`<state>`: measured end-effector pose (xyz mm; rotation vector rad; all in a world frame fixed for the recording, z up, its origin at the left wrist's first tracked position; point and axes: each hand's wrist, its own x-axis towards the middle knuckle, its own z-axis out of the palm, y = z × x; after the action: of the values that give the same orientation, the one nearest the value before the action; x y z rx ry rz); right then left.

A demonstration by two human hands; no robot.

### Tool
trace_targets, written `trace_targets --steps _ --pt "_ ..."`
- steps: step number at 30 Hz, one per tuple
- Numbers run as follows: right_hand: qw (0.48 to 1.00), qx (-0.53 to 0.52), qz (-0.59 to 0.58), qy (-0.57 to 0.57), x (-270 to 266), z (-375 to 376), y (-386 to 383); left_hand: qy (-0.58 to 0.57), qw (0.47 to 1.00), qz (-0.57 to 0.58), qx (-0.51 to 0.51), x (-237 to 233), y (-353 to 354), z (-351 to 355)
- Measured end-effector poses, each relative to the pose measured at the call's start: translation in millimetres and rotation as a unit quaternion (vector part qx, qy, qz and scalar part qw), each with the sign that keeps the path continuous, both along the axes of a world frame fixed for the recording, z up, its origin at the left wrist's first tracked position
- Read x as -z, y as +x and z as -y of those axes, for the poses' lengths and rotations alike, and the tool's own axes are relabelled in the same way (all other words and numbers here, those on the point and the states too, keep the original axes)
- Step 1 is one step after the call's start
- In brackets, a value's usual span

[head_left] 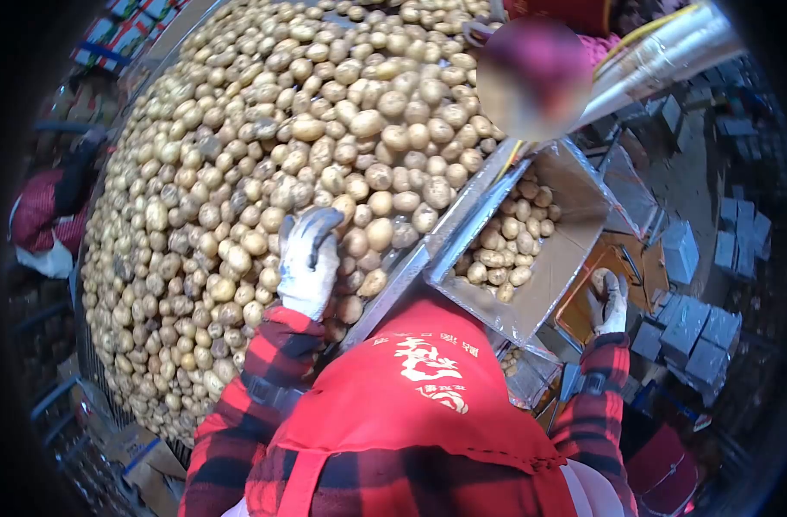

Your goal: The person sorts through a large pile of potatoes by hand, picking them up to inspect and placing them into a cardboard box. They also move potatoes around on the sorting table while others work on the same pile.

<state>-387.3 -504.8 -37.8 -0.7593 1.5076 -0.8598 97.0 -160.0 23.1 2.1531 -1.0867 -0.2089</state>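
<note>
A broad heap of potatoes [238, 258] covers the sorting table on the left. My left hand [309, 263], in a white glove with grey fingertips, rests on the heap near its right side. Its thumb and fingers are apart, bent over the potatoes, and no potato shows clearly in its grasp. Out to the right, my right hand [613, 308] wears a similar glove and is closed around a pale brown potato [598, 281]. It hangs over an orange-brown open box [587, 317]. Between my hands stands a plastic-lined carton [566, 258], partly filled with potatoes [510, 233].
A metal edge [393, 289] borders the heap. Across from me is another person [540, 73], beside a plastic-wrapped pole [661, 65]. A person in a red checked sleeve [44, 211] is at the far left. Several wrapped boxes [699, 340] stand on the right floor.
</note>
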Motion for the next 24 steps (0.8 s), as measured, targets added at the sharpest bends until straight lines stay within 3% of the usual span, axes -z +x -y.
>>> trace_targets --steps 1,2,3,5,6,7,9,11,13,16,21,24 --pt "0.961 -0.009 -0.276 -0.016 12.9 15.0 -4.8 0.029 0.999 0.029 -0.007 -1.7 0.5 -6.3" --pt "0.902 -0.106 -0.402 -0.119 34.9 34.0 -25.8 0.055 0.997 0.059 -0.018 -2.0 2.5 -9.6" --pt "0.807 -0.198 -0.509 -0.223 51.6 51.1 -36.6 0.084 0.992 0.088 -0.032 -1.5 4.8 -14.2" --pt "0.88 -0.196 -0.359 -0.242 -15.6 -4.0 96.6 0.128 0.977 0.128 -0.109 9.6 14.2 -34.0" --pt "0.85 -0.245 -0.302 -0.356 -10.8 -22.1 133.7 0.204 0.964 0.116 -0.122 8.0 19.7 -39.0" --pt "0.801 -0.329 -0.32 -0.384 -36.9 -45.2 191.6 0.211 0.96 0.139 -0.12 11.3 22.2 -42.8" --pt "0.655 -0.45 -0.264 -0.547 -28.9 -74.0 269.6 0.223 0.95 0.181 -0.12 24.8 24.5 -48.8" --pt "0.588 -0.541 -0.212 -0.563 -27.3 -97.5 329.7 0.233 0.945 0.186 -0.131 26.4 23.5 -46.5" --pt "0.518 -0.56 -0.211 -0.611 -9.3 -103.1 382.4 0.24 0.945 0.178 -0.135 22.7 23.3 -43.8" --pt "0.432 -0.622 -0.314 -0.573 -0.2 -113.5 433.3 0.241 0.947 0.165 -0.133 19.2 22.1 -42.8" --pt "0.488 -0.651 -0.252 -0.525 -1.8 -119.3 501.5 0.255 0.95 0.127 -0.125 9.6 23.8 -35.8" --pt "0.452 -0.632 -0.221 -0.589 18.5 -114.6 544.4 0.248 0.955 0.114 -0.115 9.8 27.0 -36.4"
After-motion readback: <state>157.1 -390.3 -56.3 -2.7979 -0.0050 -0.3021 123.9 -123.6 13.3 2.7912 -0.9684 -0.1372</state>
